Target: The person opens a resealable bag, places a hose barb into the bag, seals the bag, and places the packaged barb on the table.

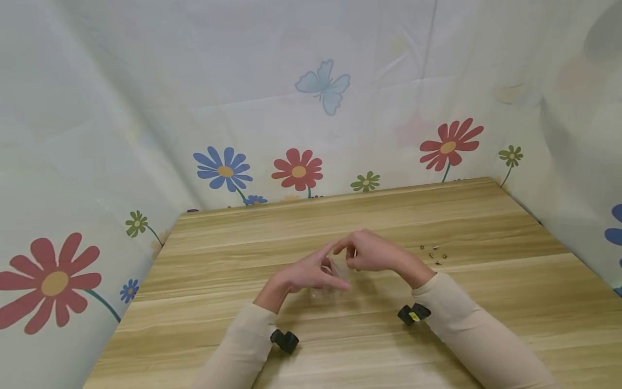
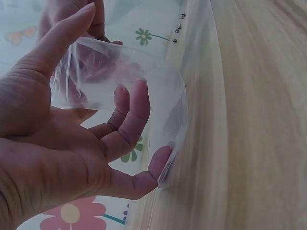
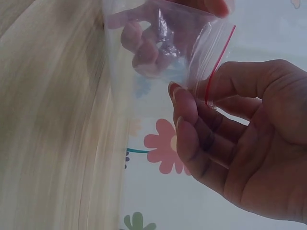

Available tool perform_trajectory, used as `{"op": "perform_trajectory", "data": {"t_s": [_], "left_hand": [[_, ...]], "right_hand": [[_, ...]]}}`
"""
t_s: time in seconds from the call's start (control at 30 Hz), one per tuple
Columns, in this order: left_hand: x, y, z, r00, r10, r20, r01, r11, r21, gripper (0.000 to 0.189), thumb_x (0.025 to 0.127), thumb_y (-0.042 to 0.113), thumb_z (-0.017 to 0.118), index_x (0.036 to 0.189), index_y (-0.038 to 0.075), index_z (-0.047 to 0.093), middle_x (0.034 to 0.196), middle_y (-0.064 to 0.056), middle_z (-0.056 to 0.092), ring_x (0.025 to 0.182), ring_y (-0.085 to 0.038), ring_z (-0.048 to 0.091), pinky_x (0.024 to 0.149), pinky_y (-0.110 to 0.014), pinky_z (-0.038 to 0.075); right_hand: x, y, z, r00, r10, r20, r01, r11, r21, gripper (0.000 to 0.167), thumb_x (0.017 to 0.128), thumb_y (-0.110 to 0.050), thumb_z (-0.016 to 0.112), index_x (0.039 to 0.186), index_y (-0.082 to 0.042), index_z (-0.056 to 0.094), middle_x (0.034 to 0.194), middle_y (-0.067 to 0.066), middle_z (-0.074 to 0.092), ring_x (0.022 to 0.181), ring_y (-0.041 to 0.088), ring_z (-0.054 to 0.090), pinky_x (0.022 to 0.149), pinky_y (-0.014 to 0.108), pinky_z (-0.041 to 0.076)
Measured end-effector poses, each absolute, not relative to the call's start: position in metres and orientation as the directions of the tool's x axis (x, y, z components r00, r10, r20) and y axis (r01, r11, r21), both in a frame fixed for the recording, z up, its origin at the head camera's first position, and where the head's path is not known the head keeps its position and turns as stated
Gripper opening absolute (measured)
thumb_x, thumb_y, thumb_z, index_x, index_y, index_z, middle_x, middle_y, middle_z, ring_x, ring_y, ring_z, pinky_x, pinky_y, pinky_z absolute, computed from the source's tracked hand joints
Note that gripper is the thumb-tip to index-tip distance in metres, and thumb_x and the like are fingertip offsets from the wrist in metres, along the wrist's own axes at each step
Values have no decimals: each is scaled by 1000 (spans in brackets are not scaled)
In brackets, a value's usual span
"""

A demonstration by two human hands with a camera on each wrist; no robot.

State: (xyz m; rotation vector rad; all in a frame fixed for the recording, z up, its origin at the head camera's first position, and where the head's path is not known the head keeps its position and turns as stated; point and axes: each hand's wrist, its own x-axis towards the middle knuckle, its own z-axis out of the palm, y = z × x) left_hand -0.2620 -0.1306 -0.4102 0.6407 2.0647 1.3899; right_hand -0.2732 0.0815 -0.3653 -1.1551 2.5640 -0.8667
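A clear plastic bag (image 3: 165, 40) is held up between the two hands, near the middle of the head view; its outline is only faintly seen there. Its red-striped edge is pinched near one corner by the right hand (image 1: 371, 251), between thumb and curled fingers. The bag is touched by the left hand (image 1: 308, 273), whose fingers are bent and spread along it; whether it is gripped by them cannot be told. In the left wrist view, the bag's closed end is met by the little finger.

The table (image 1: 218, 248) is bounded by a far edge running across mid-frame and by slanting edges at left and right, all well apart from the hands. Small metal pieces (image 1: 431, 255) are scattered right of the right hand, with bare wood left between.
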Motion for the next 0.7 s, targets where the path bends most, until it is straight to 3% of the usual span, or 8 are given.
{"op": "perform_trajectory", "data": {"t_s": [0.3, 0.7], "left_hand": [[-259, -123, -411, -760, 623, -185, 65, 356, 932, 93, 84, 22, 83, 156, 31, 24, 92, -12, 63, 85, -27, 60, 75, -38, 47], [-256, -118, -412, -791, 582, -191, 91, 420, 903, 96, 85, 30, 83, 158, 28, 21, 95, -13, 63, 86, -26, 60, 73, -36, 44]], "right_hand": [[-273, 86, -362, -683, -731, -2, -574, 538, -617, 41, 83, 12, 55, 122, 5, 66, 78, 6, 69, 56, 8, 56, 53, 24, 42], [-273, 91, -357, -709, -700, -78, -506, 583, -636, 45, 83, 10, 57, 126, 4, 65, 84, 7, 69, 55, 10, 54, 52, 26, 41]]}}
